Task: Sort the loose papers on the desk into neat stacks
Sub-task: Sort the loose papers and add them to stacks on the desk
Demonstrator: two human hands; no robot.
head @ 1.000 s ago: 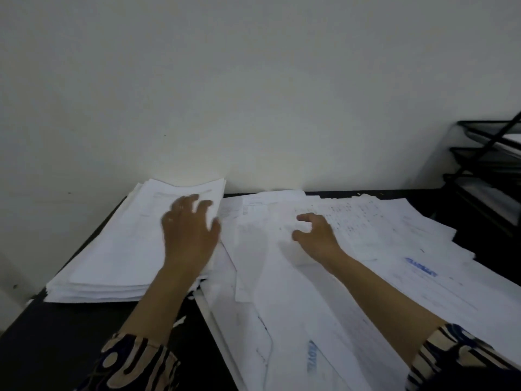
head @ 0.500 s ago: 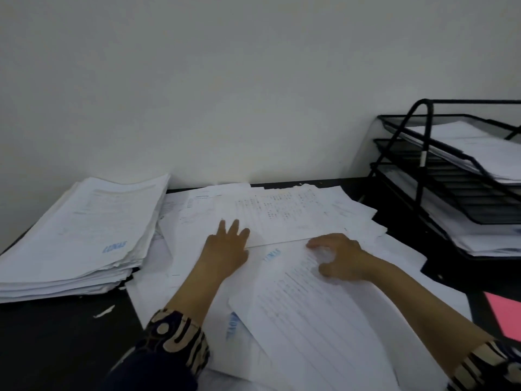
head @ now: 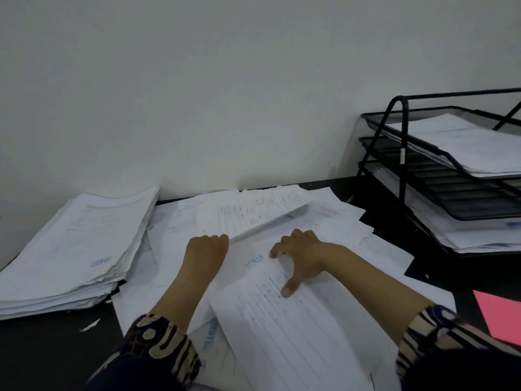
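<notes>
Nearest the camera, a lined sheet (head: 296, 328) with a blue stamp near its top lay slanted over the loose papers (head: 174, 249) spread across the middle of the dark desk (head: 50, 351). The right hand (head: 301, 253) rested on this sheet's upper part, its thumb stretched down toward the camera onto the printed lines and its fingers bent, their tips pressing the paper beside the stamp; it gripped nothing. Just to its left, the left hand (head: 207, 249) was curled into a fist on the near edge of a printed sheet (head: 253, 213), pinching it so that the sheet rose off the pile and slanted up toward the far right. That lifted sheet carried rows of small dark print, too blurred to read. Both forearms wore patterned sleeves (head: 160, 345) in dark blue and tan.

The loose papers were white, overlapping at odd angles, some with blue stamps, and reached back to the pale wall (head: 225, 94). To the left of both hands, well apart from them, stood a thick stack of papers (head: 73, 249), roughly squared, with a blue stamp on its top sheet. A small torn scrap (head: 89, 325) lay on the desk in front of that stack. At the right edge a pink sheet (head: 499, 317) lay partly out of frame. Farther back on the right stood a black wire tray rack (head: 403, 142), with white papers in its top and bottom tiers.
</notes>
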